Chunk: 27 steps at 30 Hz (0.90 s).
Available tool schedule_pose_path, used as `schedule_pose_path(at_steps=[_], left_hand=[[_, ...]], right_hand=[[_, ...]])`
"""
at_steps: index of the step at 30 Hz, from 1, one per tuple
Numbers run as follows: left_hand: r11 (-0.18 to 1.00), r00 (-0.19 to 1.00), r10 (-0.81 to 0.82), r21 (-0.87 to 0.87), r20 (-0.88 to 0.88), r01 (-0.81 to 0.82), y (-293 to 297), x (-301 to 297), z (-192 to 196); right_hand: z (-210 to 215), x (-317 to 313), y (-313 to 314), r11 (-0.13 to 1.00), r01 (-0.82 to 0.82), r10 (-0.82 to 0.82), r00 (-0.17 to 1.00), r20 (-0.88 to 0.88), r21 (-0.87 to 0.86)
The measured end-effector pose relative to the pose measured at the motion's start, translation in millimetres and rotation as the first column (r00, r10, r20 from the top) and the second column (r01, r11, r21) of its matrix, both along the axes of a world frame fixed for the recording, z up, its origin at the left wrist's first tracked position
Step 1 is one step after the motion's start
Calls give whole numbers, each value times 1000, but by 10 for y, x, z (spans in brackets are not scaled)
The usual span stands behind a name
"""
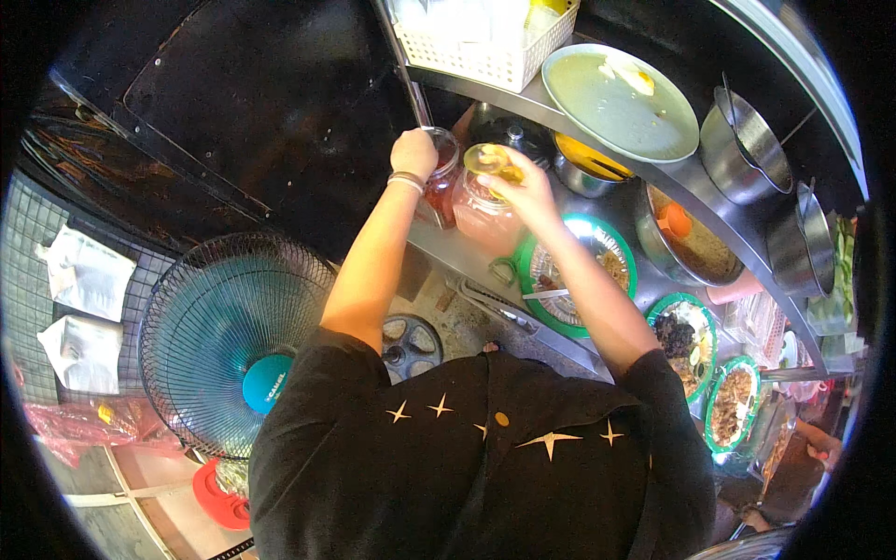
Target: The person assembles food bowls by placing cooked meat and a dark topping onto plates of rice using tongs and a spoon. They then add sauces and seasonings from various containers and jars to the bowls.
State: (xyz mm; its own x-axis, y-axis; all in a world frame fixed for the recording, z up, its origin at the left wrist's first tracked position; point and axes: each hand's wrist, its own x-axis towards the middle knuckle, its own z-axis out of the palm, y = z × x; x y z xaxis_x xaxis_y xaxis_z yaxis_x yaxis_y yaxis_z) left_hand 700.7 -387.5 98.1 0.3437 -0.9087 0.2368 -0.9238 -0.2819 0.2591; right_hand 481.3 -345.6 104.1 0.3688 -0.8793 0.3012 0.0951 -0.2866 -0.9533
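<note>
Two clear jars stand side by side at the back of the metal counter. One is a jar with dark red contents (439, 191); the other is a jar with pale pink contents (485, 222). My left hand (413, 154) is closed in a fist at the red jar's rim, and what it grips is hidden. Over the pink jar's mouth, my right hand (525, 193) holds a round yellow lid-like piece (492, 162), its fingers wrapped around the near side. Whether that piece touches the jar, I cannot tell.
Right of the jars are a pot with yellow contents (593, 168), a pot of brown food with an orange ladle (702, 245), and green-rimmed trays (581, 322). Above runs a shelf with a plate (621, 103) and basket (485, 58). A fan (233, 345) stands left.
</note>
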Motion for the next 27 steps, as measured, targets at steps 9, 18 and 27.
schedule_pose_path(at_steps=[9,18,27], left_hand=[[1000,980,13,-12,-196,-15,-209,75,-144],[909,905,-416,-81,-93,410,-8,282,53],[874,891,-450,177,-54,452,58,272,150]], right_hand=[[-325,278,-367,973,157,-181,974,-134,-171],[-94,313,-306,991,129,-136,970,-204,-47],[-270,287,-388,962,204,-231,962,-145,-182]])
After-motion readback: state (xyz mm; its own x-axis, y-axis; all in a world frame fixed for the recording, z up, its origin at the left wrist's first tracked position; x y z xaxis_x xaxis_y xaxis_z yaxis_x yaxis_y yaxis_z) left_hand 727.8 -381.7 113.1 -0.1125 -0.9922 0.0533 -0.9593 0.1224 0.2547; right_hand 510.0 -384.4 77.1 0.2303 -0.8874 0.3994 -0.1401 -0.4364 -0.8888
